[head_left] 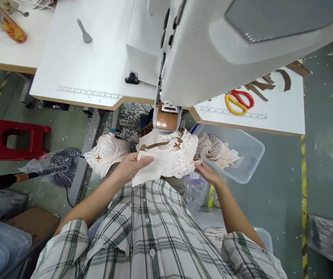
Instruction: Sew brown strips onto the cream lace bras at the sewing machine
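Between my hands is a cream lace bra (166, 164) with brown strap pieces and a small brown bow, spread just below the sewing machine's end (168, 118). My left hand (130, 168) pinches its left band, thumb on top and the other fingers partly hidden beneath. At the opposite edge, my right hand (207, 173) grips the fabric between thumb and fingers. Another pale lace piece with a brown bow (108, 153) hangs to the left of my left hand. The bra's far edge lies close under the machine; whether they touch I cannot tell.
The white machine head (195, 58) overhangs the white table (96, 66). Scissors with red and yellow handles (237, 102) lie at right near brown strips (259, 87). A clear bin (250, 155) holds beige fabric. A red stool (35, 137) stands at left.
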Action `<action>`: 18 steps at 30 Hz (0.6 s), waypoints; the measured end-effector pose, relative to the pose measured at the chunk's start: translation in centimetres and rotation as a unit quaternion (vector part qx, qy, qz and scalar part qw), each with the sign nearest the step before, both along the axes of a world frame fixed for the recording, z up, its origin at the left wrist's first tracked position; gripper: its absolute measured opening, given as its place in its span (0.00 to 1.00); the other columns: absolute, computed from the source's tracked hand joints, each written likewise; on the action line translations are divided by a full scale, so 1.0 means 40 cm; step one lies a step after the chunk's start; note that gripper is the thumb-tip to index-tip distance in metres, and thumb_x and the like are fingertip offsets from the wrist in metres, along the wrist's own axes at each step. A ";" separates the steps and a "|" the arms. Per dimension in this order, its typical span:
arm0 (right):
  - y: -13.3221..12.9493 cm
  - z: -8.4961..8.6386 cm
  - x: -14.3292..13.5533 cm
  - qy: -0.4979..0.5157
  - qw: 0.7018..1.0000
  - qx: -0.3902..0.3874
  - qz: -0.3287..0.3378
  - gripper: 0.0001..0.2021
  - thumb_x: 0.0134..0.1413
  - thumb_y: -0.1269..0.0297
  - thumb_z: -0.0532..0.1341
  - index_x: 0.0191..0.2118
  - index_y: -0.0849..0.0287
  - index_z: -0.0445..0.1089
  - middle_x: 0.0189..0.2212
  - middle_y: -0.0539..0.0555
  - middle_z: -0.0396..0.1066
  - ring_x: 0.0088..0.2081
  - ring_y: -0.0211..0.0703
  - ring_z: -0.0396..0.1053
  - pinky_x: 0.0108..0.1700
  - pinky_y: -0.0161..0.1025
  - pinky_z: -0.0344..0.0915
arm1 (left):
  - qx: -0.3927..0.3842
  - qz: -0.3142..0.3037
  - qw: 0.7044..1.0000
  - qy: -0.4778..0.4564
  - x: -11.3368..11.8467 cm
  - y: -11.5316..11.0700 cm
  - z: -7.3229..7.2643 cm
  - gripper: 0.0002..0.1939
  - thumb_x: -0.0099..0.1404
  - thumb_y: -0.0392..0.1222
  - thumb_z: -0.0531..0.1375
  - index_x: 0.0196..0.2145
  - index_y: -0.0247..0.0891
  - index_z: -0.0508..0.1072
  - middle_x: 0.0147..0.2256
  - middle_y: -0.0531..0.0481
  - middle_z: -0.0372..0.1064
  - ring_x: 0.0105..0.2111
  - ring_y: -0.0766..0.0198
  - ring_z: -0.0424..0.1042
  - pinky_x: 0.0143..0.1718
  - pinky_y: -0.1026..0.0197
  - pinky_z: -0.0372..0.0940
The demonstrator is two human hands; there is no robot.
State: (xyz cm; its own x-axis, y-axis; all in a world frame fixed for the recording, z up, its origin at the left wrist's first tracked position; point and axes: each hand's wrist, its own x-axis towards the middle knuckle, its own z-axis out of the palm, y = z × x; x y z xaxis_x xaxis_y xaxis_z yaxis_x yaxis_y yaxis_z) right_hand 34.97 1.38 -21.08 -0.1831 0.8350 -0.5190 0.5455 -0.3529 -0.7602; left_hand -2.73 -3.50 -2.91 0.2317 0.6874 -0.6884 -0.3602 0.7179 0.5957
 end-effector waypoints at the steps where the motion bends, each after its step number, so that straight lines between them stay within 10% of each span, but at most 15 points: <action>1: -0.006 -0.003 -0.001 0.000 1.000 0.004 -0.005 0.31 0.48 0.31 0.56 0.40 0.57 0.71 0.38 0.62 0.76 0.42 0.50 0.73 0.44 0.46 0.71 | 0.003 0.002 1.000 -0.002 0.003 0.000 0.005 0.25 0.50 0.55 0.72 0.36 0.31 0.78 0.29 0.47 0.77 0.28 0.63 0.74 0.31 0.63 0.67; 6: -0.006 0.037 0.014 -0.039 0.992 0.088 -0.082 0.26 0.43 0.35 0.62 0.29 0.57 0.69 0.35 0.58 0.72 0.44 0.52 0.68 0.49 0.48 0.65 | 0.023 -0.005 1.000 0.008 0.018 -0.007 0.023 0.17 0.61 0.48 0.66 0.38 0.29 0.77 0.30 0.47 0.76 0.31 0.62 0.75 0.35 0.60 0.66; 12: -0.028 0.199 -0.020 0.003 0.978 0.142 -0.154 0.25 0.54 0.35 0.52 0.25 0.54 0.60 0.21 0.52 0.60 0.26 0.45 0.61 0.31 0.43 0.62 | 0.061 -0.125 0.972 0.191 -0.076 0.020 0.009 0.23 0.64 0.54 0.61 0.45 0.29 0.75 0.38 0.40 0.76 0.37 0.52 0.76 0.38 0.53 0.69; 16: -0.065 0.338 -0.171 0.093 0.978 0.147 -0.112 0.26 0.55 0.33 0.53 0.30 0.55 0.64 0.23 0.52 0.63 0.24 0.41 0.61 0.27 0.39 0.61 | 0.263 -0.044 0.794 0.546 -0.093 0.059 0.019 0.33 0.61 0.53 0.65 0.58 0.31 0.68 0.58 0.31 0.64 0.61 0.38 0.60 0.60 0.41 0.58; 18: -0.057 0.402 -0.270 0.127 0.978 0.149 -0.066 0.25 0.53 0.36 0.59 0.28 0.56 0.66 0.24 0.51 0.66 0.26 0.39 0.64 0.28 0.37 0.64 | 0.373 -0.088 0.777 0.500 -0.047 0.069 0.034 0.40 0.59 0.55 0.66 0.63 0.31 0.61 0.62 0.31 0.59 0.64 0.38 0.55 0.65 0.39 0.51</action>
